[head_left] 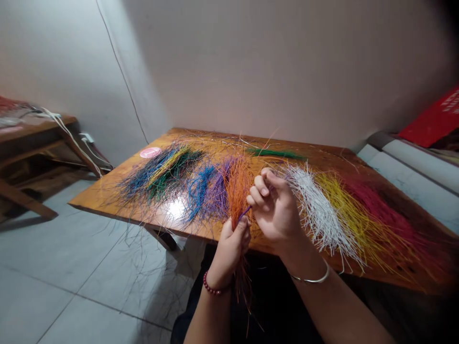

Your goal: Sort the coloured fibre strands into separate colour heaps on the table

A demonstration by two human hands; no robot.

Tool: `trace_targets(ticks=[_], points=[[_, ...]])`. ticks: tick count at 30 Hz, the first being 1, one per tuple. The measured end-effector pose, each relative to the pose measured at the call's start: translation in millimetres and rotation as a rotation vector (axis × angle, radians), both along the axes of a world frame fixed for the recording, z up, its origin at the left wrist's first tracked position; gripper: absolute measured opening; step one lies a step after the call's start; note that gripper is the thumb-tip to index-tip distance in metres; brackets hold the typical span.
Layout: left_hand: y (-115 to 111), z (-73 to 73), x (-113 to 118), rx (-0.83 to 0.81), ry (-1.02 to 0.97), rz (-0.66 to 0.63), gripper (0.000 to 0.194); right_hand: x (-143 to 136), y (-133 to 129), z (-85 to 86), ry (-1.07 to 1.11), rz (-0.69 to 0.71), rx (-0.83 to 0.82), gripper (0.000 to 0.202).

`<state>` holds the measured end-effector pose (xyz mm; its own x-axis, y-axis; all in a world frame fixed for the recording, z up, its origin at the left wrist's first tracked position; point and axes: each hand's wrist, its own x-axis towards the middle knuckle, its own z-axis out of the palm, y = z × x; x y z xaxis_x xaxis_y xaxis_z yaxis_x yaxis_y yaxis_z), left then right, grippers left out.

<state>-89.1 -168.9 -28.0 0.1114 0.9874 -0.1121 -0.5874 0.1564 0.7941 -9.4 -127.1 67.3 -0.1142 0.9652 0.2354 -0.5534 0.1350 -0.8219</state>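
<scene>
My left hand [231, 243], a red bead bracelet at its wrist, is closed round a bundle of thin orange strands [237, 188]. The orange ends fan out above the fist, while darker ends hang below it. From the left thumb a purple strand [245, 211] runs up to my right hand [276, 208]. The right fingers are curled round that strand, just right of the orange bundle; their exact grip is partly hidden. Behind the orange fan lie purple strands [215, 193] and blue strands [201, 186] on the wooden table [118, 205].
White strands [319, 210], yellow strands [355, 222] and red strands [383, 205] lie at right, some past the table's front edge. Mixed dark strands [143, 174] and a pink disc [150, 152] are at left. Green strands [279, 153] lie at the back, near the wall [258, 71].
</scene>
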Motion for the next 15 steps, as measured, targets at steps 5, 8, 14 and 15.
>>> trace_targets(ticks=[5, 8, 14, 15], points=[[-1, 0.6, -1, 0.003, 0.016, 0.003, 0.036, 3, 4, -14.2, -0.112, 0.074, -0.006, 0.016], [0, -0.7, -2, 0.021, 0.025, 0.006, 0.035, 8, 6, -21.6, -0.252, 0.092, 0.039, 0.018], [2, -6.5, -3, 0.062, 0.076, 0.053, 0.031, 21, 3, -29.9, -0.575, -0.109, 0.283, 0.022], [2, -7.5, -3, 0.067, 0.094, 0.073, 0.031, 22, 1, -30.9, -0.642, -0.147, 0.325, 0.022]])
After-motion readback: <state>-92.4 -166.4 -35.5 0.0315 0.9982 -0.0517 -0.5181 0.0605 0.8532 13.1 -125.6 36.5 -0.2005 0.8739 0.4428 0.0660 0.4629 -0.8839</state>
